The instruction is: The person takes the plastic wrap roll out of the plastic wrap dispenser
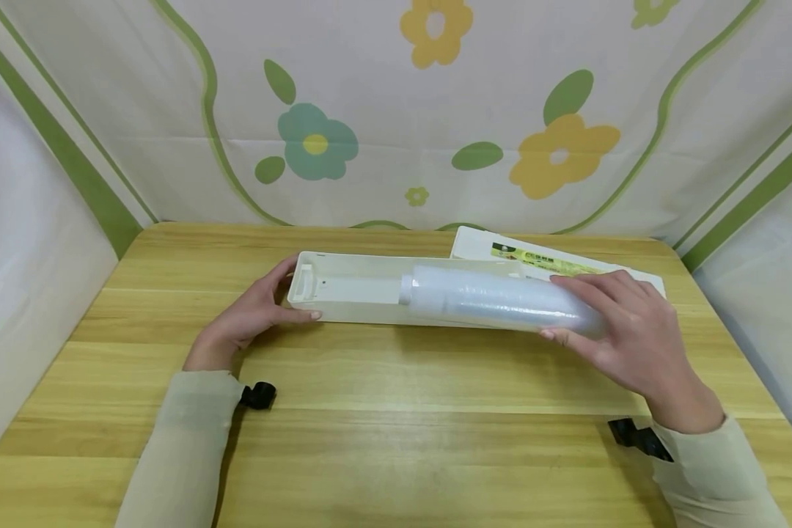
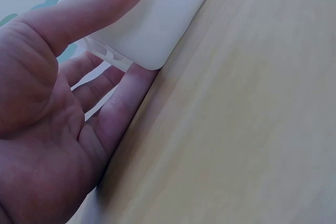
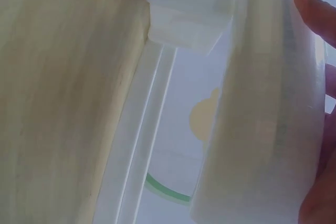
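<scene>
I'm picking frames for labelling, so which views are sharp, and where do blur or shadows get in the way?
Head view: evenly lit and sharp, soft shadows under the long white plastic dispenser tray and the clear cling film roll. Left wrist view: left hand fills the frame, wooden table soft. Right wrist view: too close, everything hazy; right hand's fingertips at the edge.

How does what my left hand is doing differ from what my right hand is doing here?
The left hand holds the left end of the white dispenser box, thumb on its front wall and fingers round the end; the right hand grips the roll of cling film. The left hand rests low on the wooden table, while the right hand arches over the roll's right end. Both wrists wear pale sleeves and a black camera mount.
</scene>
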Tool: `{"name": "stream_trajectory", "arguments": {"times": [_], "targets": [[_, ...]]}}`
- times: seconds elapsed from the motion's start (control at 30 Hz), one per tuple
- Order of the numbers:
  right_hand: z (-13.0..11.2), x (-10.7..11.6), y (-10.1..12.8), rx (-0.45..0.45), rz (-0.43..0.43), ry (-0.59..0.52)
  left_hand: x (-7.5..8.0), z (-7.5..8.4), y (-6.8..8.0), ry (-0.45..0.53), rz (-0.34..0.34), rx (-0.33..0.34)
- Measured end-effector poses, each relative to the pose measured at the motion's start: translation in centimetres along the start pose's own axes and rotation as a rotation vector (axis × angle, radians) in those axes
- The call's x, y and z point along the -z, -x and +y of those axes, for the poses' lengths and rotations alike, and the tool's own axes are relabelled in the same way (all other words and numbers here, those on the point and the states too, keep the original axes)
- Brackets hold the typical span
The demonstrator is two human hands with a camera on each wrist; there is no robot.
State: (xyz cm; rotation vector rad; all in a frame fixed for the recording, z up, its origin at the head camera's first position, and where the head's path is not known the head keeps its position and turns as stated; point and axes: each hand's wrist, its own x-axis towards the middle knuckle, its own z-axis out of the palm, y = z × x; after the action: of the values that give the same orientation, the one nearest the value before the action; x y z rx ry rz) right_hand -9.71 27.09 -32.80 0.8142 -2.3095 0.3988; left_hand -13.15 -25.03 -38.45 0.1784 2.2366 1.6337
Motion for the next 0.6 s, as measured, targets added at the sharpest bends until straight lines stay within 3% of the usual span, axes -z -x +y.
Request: {"name": "stream_trajectory", "arguments": {"times": [0.6], "targets": [[-0.3, 0.1, 1.3, 0.028, -0.023, -0.045, 0.0, 0.0, 0.1, -0.001, 0.000, 0.007]]}}
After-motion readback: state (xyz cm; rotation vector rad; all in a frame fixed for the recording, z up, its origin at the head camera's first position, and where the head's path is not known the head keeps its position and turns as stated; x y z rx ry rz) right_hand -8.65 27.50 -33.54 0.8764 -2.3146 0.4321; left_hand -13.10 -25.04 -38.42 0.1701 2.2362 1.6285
